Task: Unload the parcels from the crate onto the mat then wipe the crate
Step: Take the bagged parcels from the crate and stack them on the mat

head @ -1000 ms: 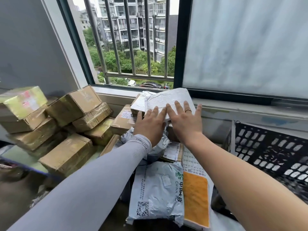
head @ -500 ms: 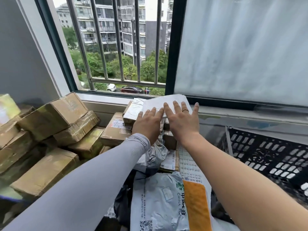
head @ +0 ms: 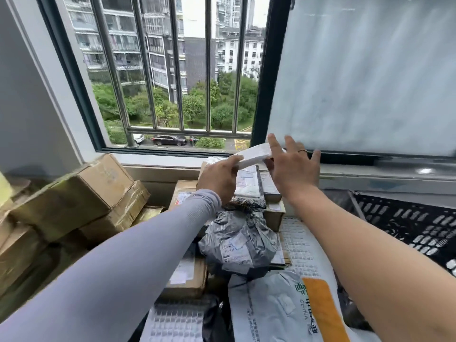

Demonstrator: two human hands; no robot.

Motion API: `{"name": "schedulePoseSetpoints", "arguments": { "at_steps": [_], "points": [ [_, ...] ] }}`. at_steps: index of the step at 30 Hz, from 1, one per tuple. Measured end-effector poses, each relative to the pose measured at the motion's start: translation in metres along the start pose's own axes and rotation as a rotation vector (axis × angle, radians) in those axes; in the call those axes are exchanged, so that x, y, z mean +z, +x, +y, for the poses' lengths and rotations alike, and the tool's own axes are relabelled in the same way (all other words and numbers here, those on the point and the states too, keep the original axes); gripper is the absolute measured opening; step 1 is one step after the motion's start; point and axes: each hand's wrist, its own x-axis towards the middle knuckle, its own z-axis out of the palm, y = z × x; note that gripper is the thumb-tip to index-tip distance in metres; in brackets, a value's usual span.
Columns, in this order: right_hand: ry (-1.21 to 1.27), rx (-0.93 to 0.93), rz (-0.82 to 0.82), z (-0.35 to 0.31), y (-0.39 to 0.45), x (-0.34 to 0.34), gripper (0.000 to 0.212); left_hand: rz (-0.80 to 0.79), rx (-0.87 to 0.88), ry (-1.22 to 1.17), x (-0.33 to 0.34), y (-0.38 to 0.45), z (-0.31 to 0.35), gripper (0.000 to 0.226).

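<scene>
Head view. White flat parcel [head: 254, 155]: lifted above the heap, near the window sill, tilted, far end higher. Left hand [head: 218, 180]: grey sleeve, fingers curled round the parcel's near-left edge. Right hand [head: 292, 166]: ring on one finger, fingers spread and straight, laid against the parcel's right end. Heap of parcels below: crumpled grey bag [head: 238, 239], white mailer with orange stripe [head: 291, 309], brown cartons [head: 74, 201] stacked at left. Black perforated crate [head: 407, 223]: at right, beside the heap.
</scene>
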Motion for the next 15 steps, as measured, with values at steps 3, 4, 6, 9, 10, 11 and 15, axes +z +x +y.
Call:
{"name": "schedulePoseSetpoints", "arguments": {
  "at_steps": [3,4,6,9,10,11,15],
  "points": [
    [0.023,0.018,0.033,-0.011,0.002,0.006,0.059,-0.014,0.013,-0.032,-0.005,0.001,-0.015,0.038],
    [0.049,0.027,0.052,-0.015,0.001,0.007,0.059,-0.01,0.018,-0.049,-0.006,0.002,-0.018,0.038],
    [0.128,0.044,0.091,-0.02,-0.001,0.009,0.063,-0.013,-0.008,-0.114,-0.007,0.004,-0.023,0.036],
    [0.216,0.073,0.116,-0.02,-0.003,0.007,0.073,-0.039,-0.11,-0.313,-0.003,0.012,-0.028,0.031],
    [0.24,0.095,0.107,-0.019,-0.002,0.006,0.076,-0.037,-0.144,-0.397,-0.002,0.014,-0.029,0.029],
    [0.259,0.118,0.095,-0.018,-0.001,0.005,0.078,-0.034,-0.18,-0.493,-0.003,0.014,-0.028,0.026],
    [0.447,0.198,-0.013,-0.011,0.001,0.001,0.08,-0.091,-0.355,-0.927,-0.009,0.015,-0.025,0.022]
  ]
}}
